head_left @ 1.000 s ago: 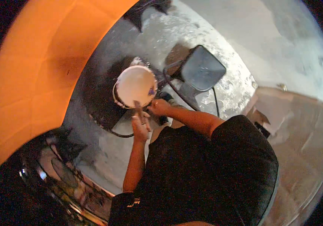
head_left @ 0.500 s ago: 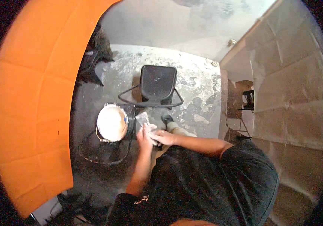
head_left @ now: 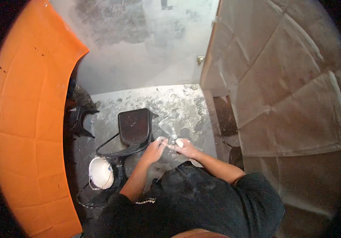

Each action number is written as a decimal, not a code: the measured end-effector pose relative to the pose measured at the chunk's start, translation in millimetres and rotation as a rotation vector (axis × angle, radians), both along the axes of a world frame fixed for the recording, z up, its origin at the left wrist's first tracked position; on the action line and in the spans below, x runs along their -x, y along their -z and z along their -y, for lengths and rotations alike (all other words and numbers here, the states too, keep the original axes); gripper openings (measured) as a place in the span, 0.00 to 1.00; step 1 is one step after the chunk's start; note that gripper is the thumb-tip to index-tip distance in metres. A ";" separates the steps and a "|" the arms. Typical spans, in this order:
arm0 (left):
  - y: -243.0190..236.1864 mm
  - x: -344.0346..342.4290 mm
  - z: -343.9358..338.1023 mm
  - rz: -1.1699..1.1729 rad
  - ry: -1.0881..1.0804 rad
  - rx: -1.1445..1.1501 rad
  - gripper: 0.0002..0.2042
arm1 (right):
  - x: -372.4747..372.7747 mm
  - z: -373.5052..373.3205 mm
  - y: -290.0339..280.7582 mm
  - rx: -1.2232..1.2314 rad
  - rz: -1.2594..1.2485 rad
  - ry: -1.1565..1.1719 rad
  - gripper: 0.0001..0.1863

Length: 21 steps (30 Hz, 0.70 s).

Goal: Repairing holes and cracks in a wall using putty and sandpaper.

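Observation:
A wide scraper [head_left: 167,127], its blade pale and smeared, points away from me. My right hand [head_left: 184,148] is closed on its white-smeared handle. My left hand [head_left: 156,148], dusted white, is just left of the scraper with fingers loosely bent and apart, close to the right hand's fingertips. A white bucket [head_left: 101,173] of pale paste stands low to my left, on a dark frame-like support.
A black stool [head_left: 134,125] stands ahead on the splattered floor [head_left: 186,103], before a patchy grey wall [head_left: 146,59]. An orange sheet [head_left: 27,131] hangs at left, with dark objects [head_left: 81,121] behind it. A large brown covered panel [head_left: 289,119] flanks me on the right.
My view has swung toward the wall, so bucket and stool sit lower in the picture. My left hand has loosened from the scraper, which stays in my right hand.

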State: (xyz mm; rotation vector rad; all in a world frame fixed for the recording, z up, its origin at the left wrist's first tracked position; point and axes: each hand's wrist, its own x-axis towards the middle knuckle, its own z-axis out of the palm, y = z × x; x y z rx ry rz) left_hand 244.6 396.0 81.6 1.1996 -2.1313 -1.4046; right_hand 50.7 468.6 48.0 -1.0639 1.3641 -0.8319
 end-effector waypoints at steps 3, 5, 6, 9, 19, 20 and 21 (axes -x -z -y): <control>8.0 77.5 23.0 -0.034 0.070 0.007 0.20 | 93.3 3.2 -12.3 0.109 -0.115 0.148 0.22; 5.8 124.7 33.6 -0.043 0.147 0.073 0.20 | 147.2 3.0 -13.3 0.098 -0.188 0.233 0.22; 3.9 145.4 37.5 -0.054 0.152 0.077 0.20 | 173.6 -1.4 -8.6 0.080 -0.184 0.301 0.23; -4.1 188.8 45.9 -0.181 0.197 0.088 0.15 | 227.8 -8.6 -14.2 0.039 -0.197 0.337 0.22; 93.7 195.9 150.1 -0.263 0.082 -0.028 0.12 | 205.6 96.9 80.6 0.040 -0.145 0.526 0.20; 104.2 198.0 170.4 -0.361 0.048 0.012 0.09 | 198.2 114.7 76.1 0.055 -0.136 0.525 0.22; 87.7 201.0 186.9 -0.166 0.076 -0.069 0.09 | 200.3 129.5 67.9 0.065 -0.147 0.540 0.22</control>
